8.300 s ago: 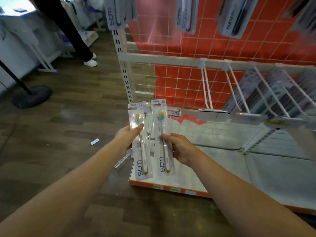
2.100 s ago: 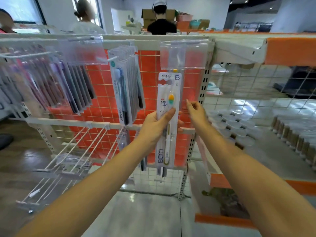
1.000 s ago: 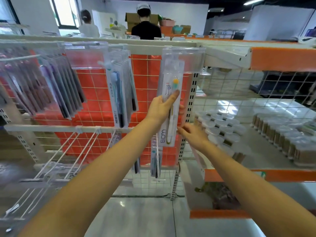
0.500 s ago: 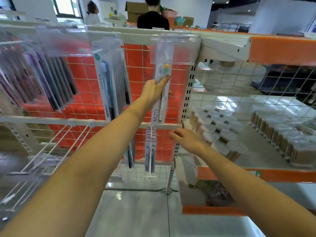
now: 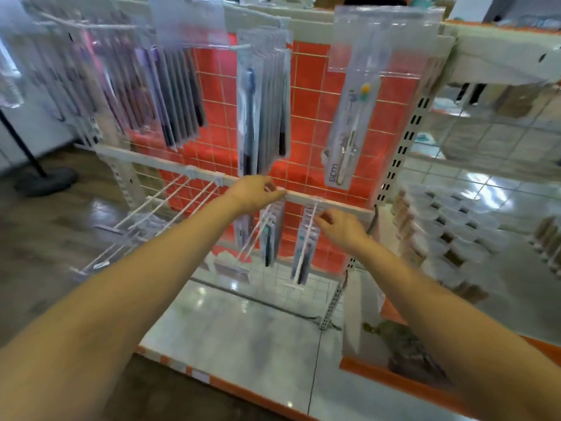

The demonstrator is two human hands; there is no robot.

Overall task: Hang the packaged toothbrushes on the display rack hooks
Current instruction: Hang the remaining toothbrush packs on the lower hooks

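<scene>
So both hands are down at the white crossbar (image 5: 331, 202) of the display rack. The left hand (image 5: 253, 192) has its fingers curled right at the bar, but it's too blurry to tell if it's pinching anything. The right hand (image 5: 341, 227) sits a bit lower and to the right of it, fingers loosely bent by the wire hook (image 5: 309, 226) with the small packs hanging on it, and I can't tell if it grips that either. The packaged toothbrush (image 5: 352, 135) with the yellow-green head hangs on the orange grid panel (image 5: 306, 95), up above the right hand, neither hand touching it. Up and left of the left hand hangs a bunch of dark toothbrush packs (image 5: 261, 101).
</scene>
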